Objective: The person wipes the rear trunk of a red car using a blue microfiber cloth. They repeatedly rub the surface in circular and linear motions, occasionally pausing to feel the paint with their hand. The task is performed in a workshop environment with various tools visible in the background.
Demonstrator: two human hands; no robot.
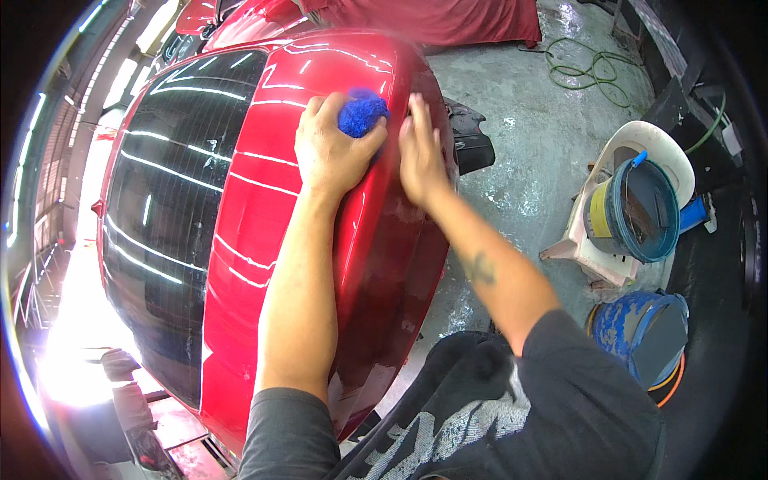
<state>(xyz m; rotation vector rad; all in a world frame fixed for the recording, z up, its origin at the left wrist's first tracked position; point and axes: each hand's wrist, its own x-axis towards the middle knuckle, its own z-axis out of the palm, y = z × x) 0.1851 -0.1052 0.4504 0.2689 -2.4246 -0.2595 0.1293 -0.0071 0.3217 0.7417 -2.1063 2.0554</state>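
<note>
Below me is the rear of a glossy red car [280, 76], its dark rear window [180, 168] to the left. On the painted panel near the far corner, my left hand [330, 152] is closed around a bunched, fluffy blue microfiber cloth [362, 114]. Just to the right, my right hand [422, 156] lies along the car's rounded rear edge, fingers stretched out and slightly blurred. No object shows in it. Part of the cloth is hidden under my left fingers and thumb.
To the right, a bucket [644, 212] of dark liquid stands on a white plastic chair [612, 164]. Nearer is a worn blue drum [632, 336]. A green hose [592, 72] lies coiled on the wet floor. A red cover [472, 20] drapes something beyond the car.
</note>
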